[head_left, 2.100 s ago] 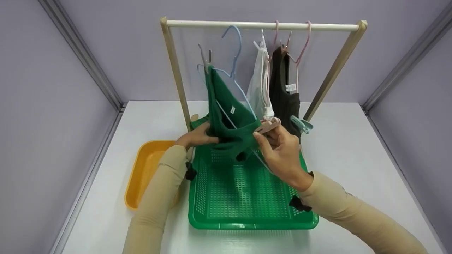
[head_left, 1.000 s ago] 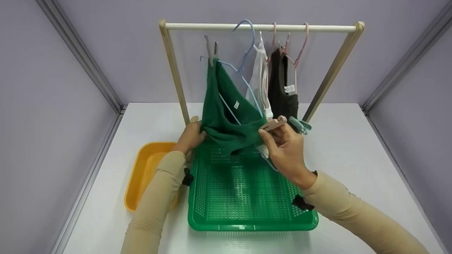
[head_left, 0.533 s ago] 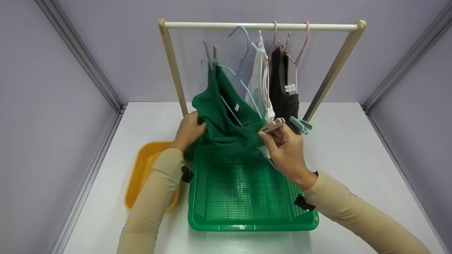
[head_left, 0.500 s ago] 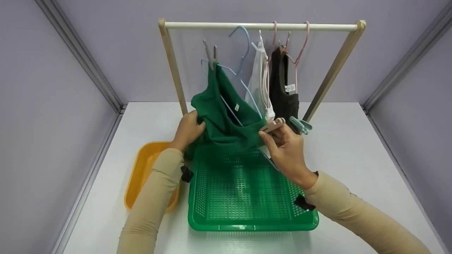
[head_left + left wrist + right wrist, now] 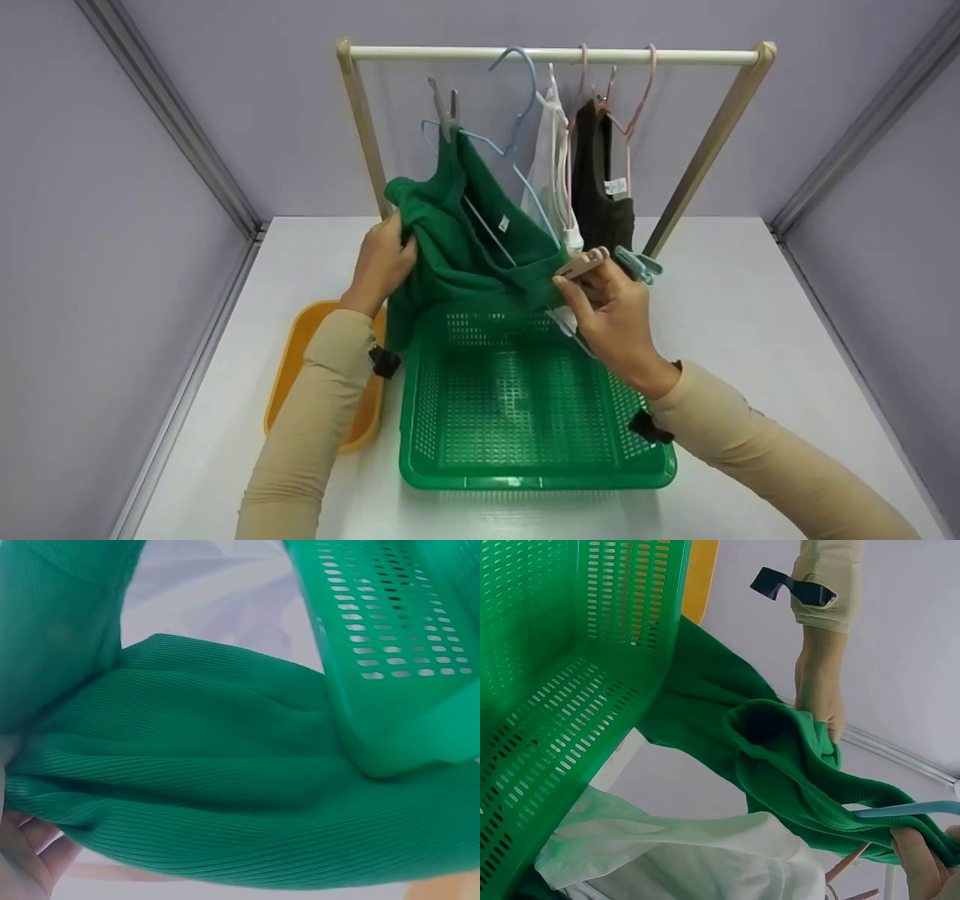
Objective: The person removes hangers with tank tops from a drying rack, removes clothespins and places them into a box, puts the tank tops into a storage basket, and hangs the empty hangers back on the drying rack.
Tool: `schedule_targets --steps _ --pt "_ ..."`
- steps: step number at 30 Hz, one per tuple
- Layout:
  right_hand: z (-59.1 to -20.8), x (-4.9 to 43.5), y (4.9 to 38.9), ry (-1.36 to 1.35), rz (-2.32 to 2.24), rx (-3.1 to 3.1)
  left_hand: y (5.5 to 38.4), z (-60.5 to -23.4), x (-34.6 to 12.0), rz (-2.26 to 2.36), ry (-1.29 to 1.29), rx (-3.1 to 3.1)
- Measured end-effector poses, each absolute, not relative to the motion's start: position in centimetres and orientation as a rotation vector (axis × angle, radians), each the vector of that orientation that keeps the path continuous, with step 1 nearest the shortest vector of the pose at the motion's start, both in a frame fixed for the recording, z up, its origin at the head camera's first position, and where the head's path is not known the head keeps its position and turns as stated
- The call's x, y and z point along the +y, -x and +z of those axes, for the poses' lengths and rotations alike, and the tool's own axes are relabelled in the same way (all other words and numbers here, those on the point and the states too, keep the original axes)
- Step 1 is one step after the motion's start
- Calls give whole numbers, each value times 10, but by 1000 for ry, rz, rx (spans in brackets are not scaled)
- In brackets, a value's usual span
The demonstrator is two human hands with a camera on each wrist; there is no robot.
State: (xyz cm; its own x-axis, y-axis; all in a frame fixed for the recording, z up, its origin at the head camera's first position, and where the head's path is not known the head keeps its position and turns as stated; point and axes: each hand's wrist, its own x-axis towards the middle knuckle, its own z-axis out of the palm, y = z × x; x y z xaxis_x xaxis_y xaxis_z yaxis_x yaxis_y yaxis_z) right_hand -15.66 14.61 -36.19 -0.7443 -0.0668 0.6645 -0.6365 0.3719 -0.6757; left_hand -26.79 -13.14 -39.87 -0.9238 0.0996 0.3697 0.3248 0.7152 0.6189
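A person's left hand (image 5: 381, 259) grips a ribbed green cloth garment (image 5: 450, 232) draped on a thin light-blue hanger (image 5: 519, 122) above the rear of a perforated green plastic basket (image 5: 536, 482) as the right hand (image 5: 619, 322) pinches a beige clothespin (image 5: 583, 262) at the garment's edge, over the basket's rear right. A white cloth garment (image 5: 549, 172) and a dark brown cloth garment (image 5: 600, 217) hang behind the basket; a shallow yellow tray (image 5: 300, 345) sits to its left.
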Motion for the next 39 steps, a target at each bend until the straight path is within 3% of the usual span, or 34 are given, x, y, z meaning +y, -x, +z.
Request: schedule_targets --steps 13,39 --pt "-362 156 160 -640 1314 -2157 239 -365 -110 -1020 426 -2572" --pt "-360 197 180 -889 1272 -2151 189 -377 -48 -1686 641 -2638"
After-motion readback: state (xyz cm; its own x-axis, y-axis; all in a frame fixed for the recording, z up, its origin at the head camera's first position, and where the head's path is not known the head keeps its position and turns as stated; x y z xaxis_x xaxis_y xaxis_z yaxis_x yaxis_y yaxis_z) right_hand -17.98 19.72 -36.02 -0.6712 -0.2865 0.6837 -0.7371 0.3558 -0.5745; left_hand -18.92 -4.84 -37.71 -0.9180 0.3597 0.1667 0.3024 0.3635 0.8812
